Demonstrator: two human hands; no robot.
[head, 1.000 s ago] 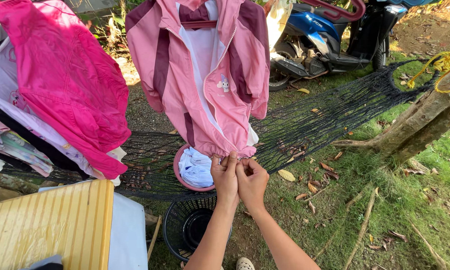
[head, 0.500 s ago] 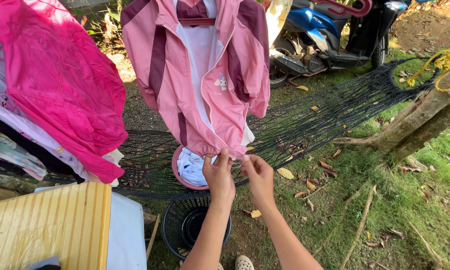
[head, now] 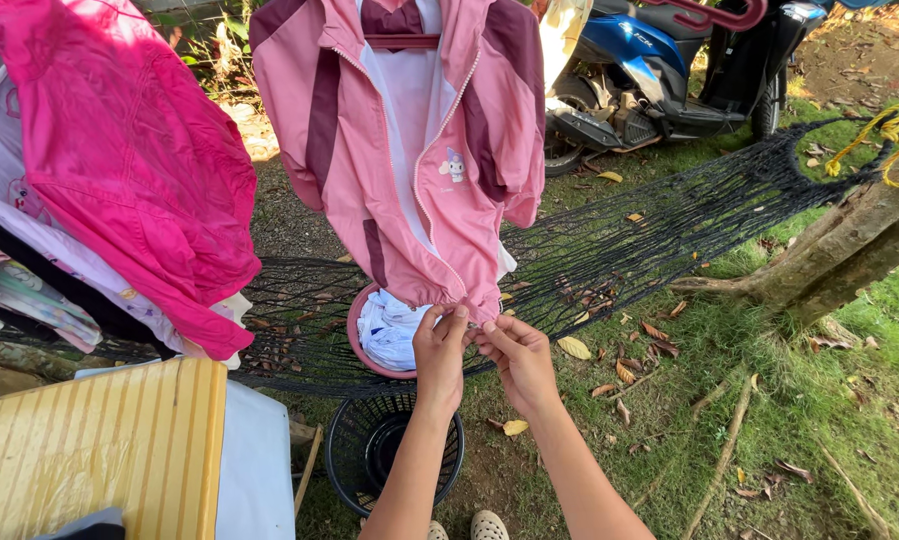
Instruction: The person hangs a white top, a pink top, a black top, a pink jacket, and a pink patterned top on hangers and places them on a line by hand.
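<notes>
Both hands, the left hand [head: 439,350] and right hand [head: 514,355], are pinching in a closed grip the bottom hem of the hanging light-pink zip-up jacket with maroon panels [head: 409,150], directly above, seemingly aligning its zipper ends.

Both hands [head: 479,350] have closed together at the jacket hem [head: 449,298].

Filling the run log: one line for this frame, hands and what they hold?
left hand: pinching jacket hem | right hand: pinching same hem | pink jacket: on hanger, unzipped | below: black hammock, pink basin
</notes>
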